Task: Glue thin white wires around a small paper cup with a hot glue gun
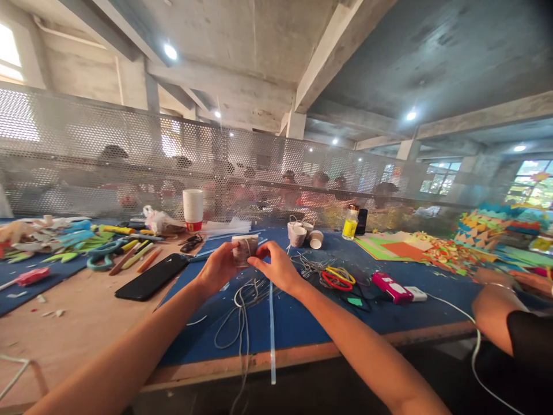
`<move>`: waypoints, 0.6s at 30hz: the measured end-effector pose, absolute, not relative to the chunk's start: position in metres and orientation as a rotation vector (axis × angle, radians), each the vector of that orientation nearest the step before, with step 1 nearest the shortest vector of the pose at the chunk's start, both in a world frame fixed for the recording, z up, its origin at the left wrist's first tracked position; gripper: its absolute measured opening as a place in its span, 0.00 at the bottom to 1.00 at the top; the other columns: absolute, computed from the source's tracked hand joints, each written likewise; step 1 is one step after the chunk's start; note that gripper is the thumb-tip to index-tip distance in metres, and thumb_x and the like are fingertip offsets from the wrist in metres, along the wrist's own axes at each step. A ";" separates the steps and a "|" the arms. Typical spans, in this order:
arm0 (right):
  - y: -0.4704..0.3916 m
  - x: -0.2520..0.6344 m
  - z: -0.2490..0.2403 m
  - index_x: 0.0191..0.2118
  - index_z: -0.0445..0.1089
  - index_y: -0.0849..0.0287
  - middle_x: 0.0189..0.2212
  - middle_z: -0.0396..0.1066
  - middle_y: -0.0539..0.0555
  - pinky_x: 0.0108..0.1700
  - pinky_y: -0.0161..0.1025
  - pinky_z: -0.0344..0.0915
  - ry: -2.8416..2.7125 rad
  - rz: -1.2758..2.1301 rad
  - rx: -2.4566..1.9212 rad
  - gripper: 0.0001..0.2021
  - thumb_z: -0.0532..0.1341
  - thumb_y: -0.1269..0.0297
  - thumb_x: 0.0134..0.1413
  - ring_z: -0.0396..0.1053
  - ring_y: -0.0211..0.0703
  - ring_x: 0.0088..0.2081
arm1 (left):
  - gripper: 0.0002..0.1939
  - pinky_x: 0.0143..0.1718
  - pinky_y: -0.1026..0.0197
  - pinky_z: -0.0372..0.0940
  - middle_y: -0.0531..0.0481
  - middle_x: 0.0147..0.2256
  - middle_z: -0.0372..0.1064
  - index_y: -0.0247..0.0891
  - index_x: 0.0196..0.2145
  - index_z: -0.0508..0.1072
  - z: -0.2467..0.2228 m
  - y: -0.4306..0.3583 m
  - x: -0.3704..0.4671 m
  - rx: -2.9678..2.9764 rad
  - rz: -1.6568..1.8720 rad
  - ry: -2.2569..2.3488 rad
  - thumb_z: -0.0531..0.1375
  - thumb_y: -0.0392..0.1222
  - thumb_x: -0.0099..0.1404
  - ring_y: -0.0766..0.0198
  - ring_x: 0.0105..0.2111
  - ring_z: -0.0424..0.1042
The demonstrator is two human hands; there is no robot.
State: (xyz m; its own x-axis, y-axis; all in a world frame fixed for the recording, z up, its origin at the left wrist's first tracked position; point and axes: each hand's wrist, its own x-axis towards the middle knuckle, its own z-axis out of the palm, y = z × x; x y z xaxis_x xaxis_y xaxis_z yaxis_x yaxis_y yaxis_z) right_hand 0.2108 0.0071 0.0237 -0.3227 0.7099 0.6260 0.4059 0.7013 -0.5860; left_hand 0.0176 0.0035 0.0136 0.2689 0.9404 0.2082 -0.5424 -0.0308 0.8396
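Note:
My left hand (221, 266) is closed around a small paper cup (245, 251) wrapped in grey-brown cord, held above the blue mat. My right hand (276, 266) pinches at the cup's right side, on the cord being wound there; the fingertips partly hide it. Below both hands, loose grey cord (242, 305) lies in loops and hangs over the table's front edge. A clear glue stick (272, 334) lies upright in view beneath my right hand, its end past the edge. Behind stand cord-wrapped little buckets (297, 235), with one cup (316, 239) on its side.
Left are a black phone (152, 278), scissors (103, 253), markers and a paper-cup stack (193, 208). Right are coloured wires (337, 279), a pink box (392, 288) with a white cable, a yellow-labelled bottle (350, 222), and another person's arm (496, 311). A perforated metal screen (259, 155) stands behind.

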 end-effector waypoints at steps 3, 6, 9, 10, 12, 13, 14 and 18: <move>0.009 0.204 0.022 0.33 0.69 0.58 0.35 0.71 0.51 0.48 0.40 0.67 -1.920 0.339 -0.845 0.07 0.68 0.64 0.57 0.71 0.40 0.38 | 0.17 0.51 0.52 0.68 0.40 0.45 0.81 0.33 0.46 0.80 0.012 0.003 0.020 1.033 1.259 0.497 0.60 0.47 0.66 0.52 0.44 0.77; 0.012 0.207 0.020 0.31 0.68 0.57 0.33 0.70 0.50 0.46 0.39 0.67 -1.904 0.347 -0.833 0.05 0.65 0.69 0.55 0.70 0.40 0.36 | 0.18 0.53 0.52 0.68 0.39 0.47 0.80 0.32 0.49 0.80 0.011 0.003 0.022 1.069 1.218 0.499 0.59 0.46 0.68 0.52 0.45 0.77; 0.014 0.212 0.018 0.29 0.65 0.56 0.29 0.71 0.48 0.44 0.39 0.68 -1.854 0.417 -0.880 0.06 0.64 0.69 0.53 0.71 0.39 0.34 | 0.18 0.53 0.52 0.68 0.37 0.47 0.80 0.32 0.50 0.80 0.011 0.004 0.024 1.127 1.190 0.489 0.60 0.46 0.68 0.51 0.45 0.78; 0.015 0.214 0.018 0.29 0.65 0.55 0.28 0.71 0.47 0.44 0.39 0.68 -1.835 0.448 -0.903 0.06 0.63 0.68 0.52 0.71 0.40 0.33 | 0.18 0.52 0.52 0.68 0.37 0.47 0.80 0.32 0.50 0.80 0.011 0.004 0.025 1.136 1.186 0.493 0.61 0.46 0.68 0.51 0.45 0.78; 0.018 0.216 0.016 0.29 0.64 0.55 0.27 0.72 0.47 0.42 0.40 0.69 -1.792 0.532 -0.927 0.06 0.63 0.65 0.51 0.71 0.40 0.32 | 0.18 0.51 0.52 0.68 0.36 0.45 0.80 0.32 0.49 0.80 0.010 0.005 0.025 1.124 1.183 0.514 0.61 0.46 0.67 0.51 0.44 0.78; 0.019 0.216 0.015 0.30 0.65 0.55 0.27 0.72 0.47 0.41 0.39 0.69 -1.766 0.597 -0.923 0.06 0.64 0.64 0.50 0.72 0.40 0.32 | 0.18 0.51 0.52 0.68 0.36 0.45 0.80 0.31 0.48 0.80 0.010 0.006 0.025 1.104 1.184 0.528 0.61 0.46 0.67 0.51 0.43 0.78; 0.020 0.217 0.015 0.32 0.65 0.55 0.27 0.73 0.47 0.40 0.39 0.70 -1.738 0.679 -0.907 0.06 0.64 0.64 0.50 0.72 0.40 0.32 | 0.18 0.51 0.52 0.69 0.37 0.44 0.81 0.31 0.48 0.80 0.010 0.006 0.025 1.081 1.186 0.541 0.60 0.46 0.67 0.51 0.43 0.78; 0.024 0.216 0.012 0.37 0.68 0.56 0.28 0.75 0.48 0.39 0.38 0.71 -1.672 1.004 -0.805 0.09 0.66 0.64 0.48 0.75 0.41 0.33 | 0.17 0.47 0.55 0.70 0.39 0.43 0.81 0.32 0.47 0.80 0.010 0.005 0.024 1.031 1.180 0.557 0.59 0.45 0.68 0.54 0.41 0.78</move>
State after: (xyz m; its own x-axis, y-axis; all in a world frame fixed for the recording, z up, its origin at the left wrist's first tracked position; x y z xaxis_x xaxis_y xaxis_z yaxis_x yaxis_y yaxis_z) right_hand 0.2160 0.0244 0.0122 -0.2926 0.8659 0.4057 0.0489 0.4372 -0.8980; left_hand 0.0243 0.0054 0.0102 0.3279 0.9333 0.1466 -0.4800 0.0309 0.8767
